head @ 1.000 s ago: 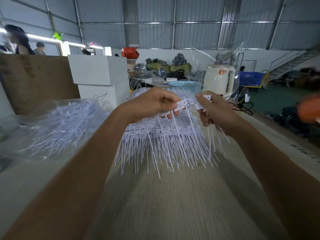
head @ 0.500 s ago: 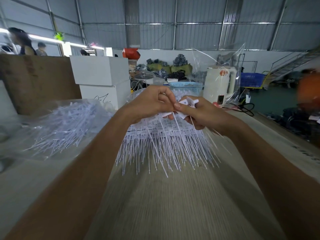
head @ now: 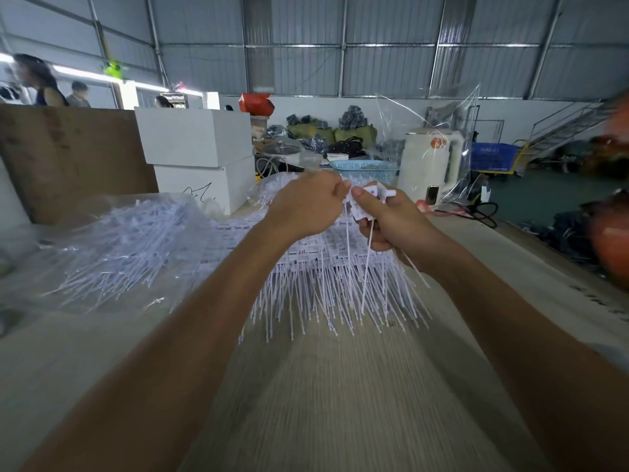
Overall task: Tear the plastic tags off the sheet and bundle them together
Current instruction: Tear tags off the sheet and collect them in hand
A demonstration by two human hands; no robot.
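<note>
A white sheet of plastic tags (head: 326, 267) lies on the table in front of me, its thin tails fanning toward me. My left hand (head: 306, 206) grips the sheet's upper edge with curled fingers. Right beside it, my right hand (head: 388, 223) pinches a small bundle of torn-off tags (head: 369, 199) between thumb and fingers, with their long tails hanging down below the palm. The two hands touch at the fingertips above the sheet.
A clear bag of more white tags (head: 126, 247) lies on the left. Two stacked white boxes (head: 197, 158) and a brown board (head: 68, 158) stand behind it. A white appliance (head: 429, 165) and a blue basket (head: 366, 166) sit beyond my hands. People stand far left.
My right hand, apart from the left a second ago, has come back to the left hand with its bundle of tags and now meets it at the sheet's upper edge.
</note>
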